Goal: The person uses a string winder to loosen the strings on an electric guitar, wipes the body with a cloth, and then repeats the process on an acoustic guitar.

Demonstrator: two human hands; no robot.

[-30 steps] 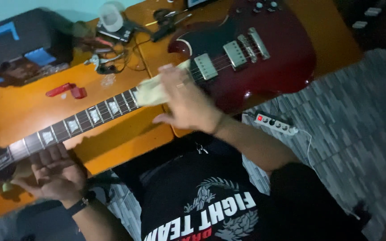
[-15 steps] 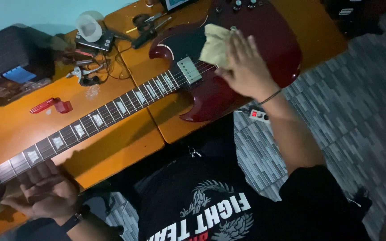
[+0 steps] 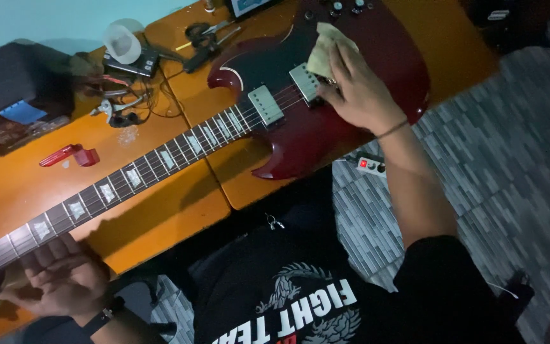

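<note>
An orange wooden table [image 3: 27, 185] is filling the left and upper part of the frame, and a floor of grey patterned tiles [image 3: 498, 165] is showing along the right. A dark red solid-body electric guitar [image 3: 288, 140] is lying flat on the table. Its long axis is running diagonally, from the body in the upper centre of the frame down to the headstock end at the lower left edge. Its dark fretboard with pale block inlays [image 3: 128, 178] is crossing the middle of the frame between the two hands.

The right hand [image 3: 361, 95] is resting on the guitar body in the upper centre, pressing a pale yellowish folded cloth [image 3: 323, 51] against the red surface just beside the metal bridge pickup [image 3: 305, 83]. Its fingers are spread over the cloth, holding it flat rather than gripping it in a fist. The left hand [image 3: 58, 280], with a dark watch at the wrist, is sitting at the lower left, its fingers curled around the far end of the neck and holding it. So the right hand is the one lying nearer the body, and the left nearer the headstock.

Smaller things are lying in the upper left: a blurred dark toolbox with blue parts [image 3: 14, 95], a pale round cup-shaped object [image 3: 122, 41], dark pliers and tangled cables [image 3: 205, 41], and a small red plastic tool [image 3: 71, 155]. A white power strip with a red switch [image 3: 370, 165] is lying on the floor below the guitar body.
</note>
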